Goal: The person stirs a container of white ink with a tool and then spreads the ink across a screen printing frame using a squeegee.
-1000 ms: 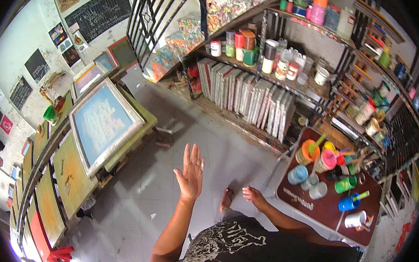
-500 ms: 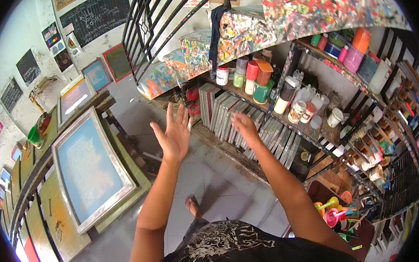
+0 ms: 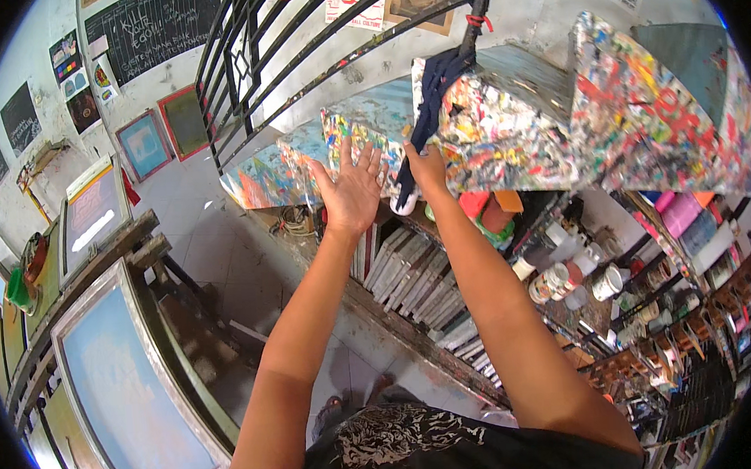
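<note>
A long dark navy cloth (image 3: pixel 433 91) hangs from the black stair railing (image 3: pixel 321 49) over paint-splattered stair steps (image 3: pixel 507 132). My right hand (image 3: pixel 425 167) has its fingers closed on the lower part of this cloth. Just to its left, my left hand (image 3: pixel 349 193) is open, palm showing and fingers spread, in front of the stair side, holding nothing. Below both hands, the shelf under the stairs holds paint tubs (image 3: pixel 507 213) and a row of upright frames (image 3: pixel 408 280).
Screen printing frames (image 3: pixel 130 370) lie on a wooden printing rack (image 3: pixel 147 233) at left, beside a green tub (image 3: pixel 20 295). Shelves of jars (image 3: pixel 609 283) and tools fill the right side. Chalkboards (image 3: pixel 146 33) and framed screens (image 3: pixel 184 121) are along the back wall.
The view has moved up to the stairs. Both my hands rose and reached forward; my right hand took hold of the dark cloth, while my left stayed open.
</note>
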The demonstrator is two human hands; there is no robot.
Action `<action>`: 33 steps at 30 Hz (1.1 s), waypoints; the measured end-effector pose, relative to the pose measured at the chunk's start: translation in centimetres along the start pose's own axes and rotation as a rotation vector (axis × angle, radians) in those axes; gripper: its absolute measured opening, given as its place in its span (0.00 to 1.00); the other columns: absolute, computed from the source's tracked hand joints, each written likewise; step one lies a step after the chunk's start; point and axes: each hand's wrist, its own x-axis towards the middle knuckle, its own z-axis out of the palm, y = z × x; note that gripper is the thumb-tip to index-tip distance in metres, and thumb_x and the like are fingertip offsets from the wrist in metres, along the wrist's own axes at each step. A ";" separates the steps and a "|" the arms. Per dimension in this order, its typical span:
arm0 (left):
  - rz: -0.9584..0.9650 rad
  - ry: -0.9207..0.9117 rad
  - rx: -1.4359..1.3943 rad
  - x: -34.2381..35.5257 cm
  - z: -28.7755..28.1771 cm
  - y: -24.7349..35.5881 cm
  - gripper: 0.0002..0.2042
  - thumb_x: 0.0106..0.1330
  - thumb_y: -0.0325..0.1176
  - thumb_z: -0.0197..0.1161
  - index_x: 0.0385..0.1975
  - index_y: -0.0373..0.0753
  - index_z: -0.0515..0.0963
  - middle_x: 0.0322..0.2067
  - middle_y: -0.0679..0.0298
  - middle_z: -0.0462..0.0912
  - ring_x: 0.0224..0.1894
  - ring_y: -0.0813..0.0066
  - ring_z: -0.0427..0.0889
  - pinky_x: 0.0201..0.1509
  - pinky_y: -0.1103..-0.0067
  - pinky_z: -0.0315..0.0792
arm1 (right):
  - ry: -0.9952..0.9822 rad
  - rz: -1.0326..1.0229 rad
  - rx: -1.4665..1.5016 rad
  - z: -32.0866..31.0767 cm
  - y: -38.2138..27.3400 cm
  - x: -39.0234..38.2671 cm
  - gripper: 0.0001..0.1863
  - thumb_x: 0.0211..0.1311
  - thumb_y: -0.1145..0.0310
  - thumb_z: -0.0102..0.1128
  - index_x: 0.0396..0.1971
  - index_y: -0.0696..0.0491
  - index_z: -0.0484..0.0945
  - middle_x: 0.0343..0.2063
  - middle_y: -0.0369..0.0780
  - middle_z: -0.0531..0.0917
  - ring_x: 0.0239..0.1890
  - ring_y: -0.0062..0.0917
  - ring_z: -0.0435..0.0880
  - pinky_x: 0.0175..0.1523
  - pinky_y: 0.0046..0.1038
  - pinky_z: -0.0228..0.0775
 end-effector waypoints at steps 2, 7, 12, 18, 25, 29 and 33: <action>0.012 -0.035 0.033 3.1 -0.8 -0.5 0.53 0.59 0.81 0.32 0.77 0.48 0.37 0.75 0.47 0.41 0.77 0.52 0.43 0.78 0.63 0.43 | 0.091 -0.121 -0.174 2.1 1.5 2.3 0.33 0.58 0.44 0.64 0.47 0.63 0.78 0.39 0.52 0.86 0.46 0.51 0.83 0.51 0.43 0.72; 0.144 -0.049 0.251 7.2 -3.5 -1.1 0.52 0.61 0.80 0.31 0.77 0.46 0.36 0.75 0.46 0.41 0.77 0.51 0.42 0.78 0.63 0.39 | -0.222 -0.150 0.224 2.2 0.6 0.7 0.21 0.69 0.57 0.56 0.48 0.61 0.77 0.41 0.53 0.82 0.44 0.50 0.79 0.51 0.43 0.68; 0.181 -0.134 0.763 7.0 -1.6 -5.4 0.63 0.47 0.89 0.29 0.75 0.47 0.25 0.76 0.53 0.24 0.78 0.52 0.32 0.78 0.59 0.29 | -0.067 -0.595 0.433 3.7 -0.2 0.2 0.17 0.71 0.62 0.52 0.43 0.63 0.75 0.38 0.52 0.79 0.41 0.44 0.78 0.50 0.41 0.68; 0.294 -0.203 0.868 5.3 -1.7 -5.1 0.69 0.38 0.92 0.33 0.75 0.48 0.23 0.76 0.57 0.20 0.77 0.49 0.27 0.76 0.51 0.31 | -0.307 -0.498 0.327 4.4 0.6 1.7 0.20 0.72 0.60 0.49 0.27 0.62 0.73 0.18 0.50 0.74 0.21 0.41 0.73 0.31 0.42 0.63; 0.177 -0.040 0.517 4.7 -2.2 -3.2 0.68 0.35 0.93 0.34 0.75 0.54 0.23 0.77 0.59 0.22 0.78 0.49 0.31 0.75 0.48 0.40 | -0.368 -0.116 0.489 3.0 -0.8 1.0 0.20 0.74 0.56 0.49 0.34 0.61 0.74 0.26 0.46 0.79 0.30 0.36 0.77 0.40 0.38 0.66; 0.124 -0.103 0.485 6.0 -2.1 -3.2 0.68 0.35 0.93 0.32 0.75 0.54 0.24 0.76 0.59 0.20 0.78 0.52 0.25 0.76 0.53 0.39 | -0.394 -0.198 0.327 3.2 -0.8 0.6 0.18 0.73 0.59 0.50 0.46 0.62 0.71 0.37 0.51 0.78 0.38 0.45 0.78 0.48 0.39 0.68; 0.129 -0.047 0.524 7.9 -1.1 -3.6 0.69 0.35 0.93 0.31 0.75 0.52 0.24 0.76 0.58 0.19 0.77 0.52 0.22 0.77 0.56 0.35 | -0.325 -0.416 0.263 3.0 -1.0 0.2 0.22 0.72 0.63 0.50 0.56 0.65 0.64 0.50 0.56 0.72 0.51 0.48 0.74 0.58 0.41 0.63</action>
